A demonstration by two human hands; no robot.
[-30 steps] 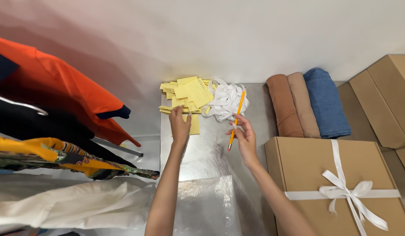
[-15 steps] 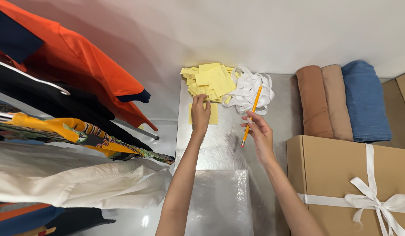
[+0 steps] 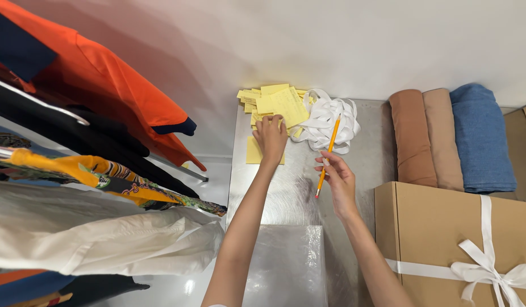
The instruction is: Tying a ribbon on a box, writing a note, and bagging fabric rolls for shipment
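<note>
Right now the left hand [image 3: 270,136] rests fingers-down on the pile of yellow paper slips [image 3: 277,105] at the far end of the metal table [image 3: 286,196], its fingertips pressed on the near edge of the pile and on 1 slip lying just nearer; whether it has pinched a slip free cannot be told. The right hand [image 3: 338,183] is closed around an orange pencil [image 3: 328,154], tip pointing near and down, held clear of the table. Lifting 1 slip cleanly likely calls for sliding only the top sheet with the fingertips while the loose stack stays put, and keeping the pencil point away from the coil of white ribbon [image 3: 330,120] touching the pile's right side. As for containers, a brown cardboard box [image 3: 445,239] at near right is shut and tied with a white ribbon bow [image 3: 490,273], so its contents are hidden. 3 rolled fabrics [image 3: 445,136] lie beyond it, and hanging garments [image 3: 92,142] fill the left.
</note>
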